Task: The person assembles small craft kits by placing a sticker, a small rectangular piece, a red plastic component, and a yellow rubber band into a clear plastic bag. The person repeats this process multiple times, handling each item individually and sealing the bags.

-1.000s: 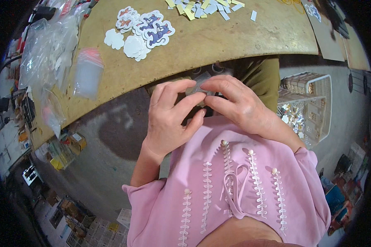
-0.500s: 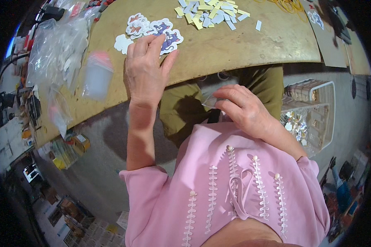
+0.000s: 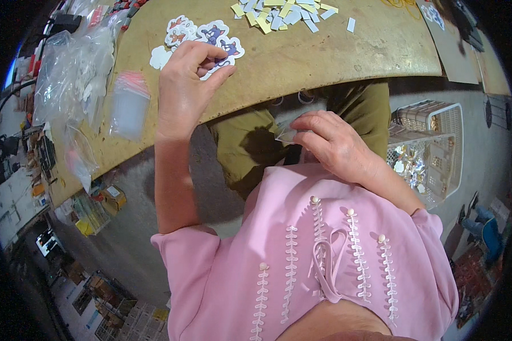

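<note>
Here's the left hand (image 3: 189, 77), curled right over the cat cutouts (image 3: 233, 48) on the table (image 3: 347, 59), contact hard to make out! The right hand (image 3: 337, 145) grips a small clear bag (image 3: 284, 132) above the olive trousers (image 3: 233, 156). Yellow and grey slips (image 3: 288, 12) lie scattered at the far side, flat bags (image 3: 128, 111) at left, a white basket (image 3: 458, 145) lower right.

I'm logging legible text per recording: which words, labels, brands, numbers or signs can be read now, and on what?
Readable text: none.
Small cardboard box: pale label, too small to read.
Cartoon cut-outs: pictures, no legible words.
Yellow and pale slips: no writing discernible.
Clear bag in the right hand: no writing discernible.
</note>
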`<act>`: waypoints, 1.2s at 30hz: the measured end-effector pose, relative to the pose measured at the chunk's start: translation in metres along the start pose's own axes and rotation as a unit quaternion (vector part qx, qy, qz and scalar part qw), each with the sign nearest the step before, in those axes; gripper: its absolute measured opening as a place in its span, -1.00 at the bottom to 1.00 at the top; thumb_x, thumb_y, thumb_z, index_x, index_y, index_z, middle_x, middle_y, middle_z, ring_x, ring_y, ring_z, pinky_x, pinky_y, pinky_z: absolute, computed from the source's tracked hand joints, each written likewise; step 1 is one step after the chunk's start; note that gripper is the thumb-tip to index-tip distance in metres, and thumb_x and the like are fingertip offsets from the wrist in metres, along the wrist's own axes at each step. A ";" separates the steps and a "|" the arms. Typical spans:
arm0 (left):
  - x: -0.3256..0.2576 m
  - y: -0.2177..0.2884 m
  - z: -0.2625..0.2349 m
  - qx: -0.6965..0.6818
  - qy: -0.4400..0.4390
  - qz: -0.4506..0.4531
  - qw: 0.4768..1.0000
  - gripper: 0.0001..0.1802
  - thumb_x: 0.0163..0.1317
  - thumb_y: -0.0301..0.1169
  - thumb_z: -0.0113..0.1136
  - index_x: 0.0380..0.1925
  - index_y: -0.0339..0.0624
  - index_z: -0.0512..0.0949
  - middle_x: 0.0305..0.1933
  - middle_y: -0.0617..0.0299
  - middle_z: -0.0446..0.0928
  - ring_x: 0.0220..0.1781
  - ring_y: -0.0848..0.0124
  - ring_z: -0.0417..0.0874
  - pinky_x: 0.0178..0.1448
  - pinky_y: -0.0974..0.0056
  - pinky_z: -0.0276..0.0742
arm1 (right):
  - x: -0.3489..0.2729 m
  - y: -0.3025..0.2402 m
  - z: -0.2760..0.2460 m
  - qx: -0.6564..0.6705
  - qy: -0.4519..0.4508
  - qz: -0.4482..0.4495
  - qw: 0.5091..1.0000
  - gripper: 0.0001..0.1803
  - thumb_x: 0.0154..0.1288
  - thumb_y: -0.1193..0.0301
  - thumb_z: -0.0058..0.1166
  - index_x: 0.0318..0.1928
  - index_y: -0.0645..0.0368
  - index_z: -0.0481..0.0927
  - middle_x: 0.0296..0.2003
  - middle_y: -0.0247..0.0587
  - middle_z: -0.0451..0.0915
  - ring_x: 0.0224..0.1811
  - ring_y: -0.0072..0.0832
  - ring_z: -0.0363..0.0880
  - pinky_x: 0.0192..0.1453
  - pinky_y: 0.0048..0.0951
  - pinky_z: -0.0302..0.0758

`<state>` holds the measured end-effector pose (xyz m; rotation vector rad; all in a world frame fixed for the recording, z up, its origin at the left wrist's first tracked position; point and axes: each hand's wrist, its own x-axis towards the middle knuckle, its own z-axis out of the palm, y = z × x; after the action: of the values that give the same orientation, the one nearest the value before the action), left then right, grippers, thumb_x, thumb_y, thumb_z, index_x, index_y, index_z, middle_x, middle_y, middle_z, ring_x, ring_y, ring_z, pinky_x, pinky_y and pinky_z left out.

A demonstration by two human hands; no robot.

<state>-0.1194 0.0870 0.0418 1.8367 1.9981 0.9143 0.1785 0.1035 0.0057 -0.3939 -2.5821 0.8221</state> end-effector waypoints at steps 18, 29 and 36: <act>0.000 -0.022 0.002 0.264 0.148 0.084 0.949 -0.84 0.38 -0.36 0.41 -0.11 0.00 0.62 -0.31 0.17 0.71 -0.25 0.08 0.76 -0.20 0.03 0.64 | -0.004 0.004 0.000 0.000 -0.002 0.005 1.000 -0.72 0.24 0.44 0.21 -0.03 0.20 0.67 0.06 -0.15 0.63 0.17 -0.18 0.61 0.27 -0.16 0.54; -0.006 -0.022 0.001 -0.323 0.165 -0.085 0.928 -0.81 0.42 -0.53 0.38 -0.02 -0.22 0.63 -0.24 0.25 0.78 -0.26 0.65 0.69 -0.20 0.39 0.60 | -0.003 0.003 0.000 -0.013 0.023 -0.002 1.000 -0.67 0.20 0.42 0.22 -0.02 0.23 0.66 0.09 -0.12 0.63 0.20 -0.14 0.61 0.29 -0.14 0.55; -0.061 0.052 0.000 -0.196 -0.049 0.054 0.978 -0.84 0.21 -0.63 0.47 -0.23 -0.20 0.75 -0.38 0.29 0.68 -0.49 0.57 0.53 -0.41 0.41 0.42 | 0.001 -0.002 0.000 -0.031 0.064 -0.026 0.997 -0.68 0.18 0.42 0.23 -0.05 0.26 0.64 0.10 -0.04 0.62 0.20 -0.08 0.62 0.24 -0.10 0.59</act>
<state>-0.0685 0.0283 0.0610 1.7361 1.5384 1.1310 0.1778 0.1027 0.0071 -0.3828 -2.4922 0.6773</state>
